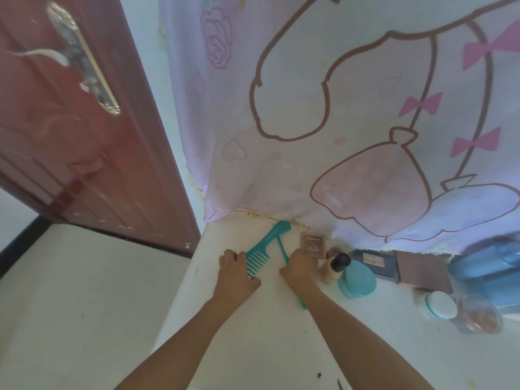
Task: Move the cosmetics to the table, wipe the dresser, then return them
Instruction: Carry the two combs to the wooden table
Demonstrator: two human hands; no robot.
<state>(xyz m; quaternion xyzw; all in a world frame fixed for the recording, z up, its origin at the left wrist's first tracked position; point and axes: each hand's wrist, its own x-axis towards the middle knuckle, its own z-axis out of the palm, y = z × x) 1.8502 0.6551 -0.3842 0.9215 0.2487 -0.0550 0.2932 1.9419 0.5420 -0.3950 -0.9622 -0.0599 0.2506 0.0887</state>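
A white dresser top (270, 327) carries the cosmetics. A teal wide-tooth comb (266, 246) lies near its back left corner, and my left hand (236, 274) curls its fingers on the comb's toothed end. My right hand (302, 270) curls over a thin teal tail comb (282, 249), whose tip shows below my wrist. Right of that hand are a pink-brown palette (312, 244), a small round red item (333, 252), a beige bottle with a black cap (337, 266) and a teal round piece (357, 278).
Further right sit a dark blue box (375, 263), a brown box (422, 271), a white jar (440, 305), a clear lidded container (478, 316) and a blue bundle (489, 271). A pink cartoon cloth (309, 108) hangs behind. A red door (70, 136) stands left.
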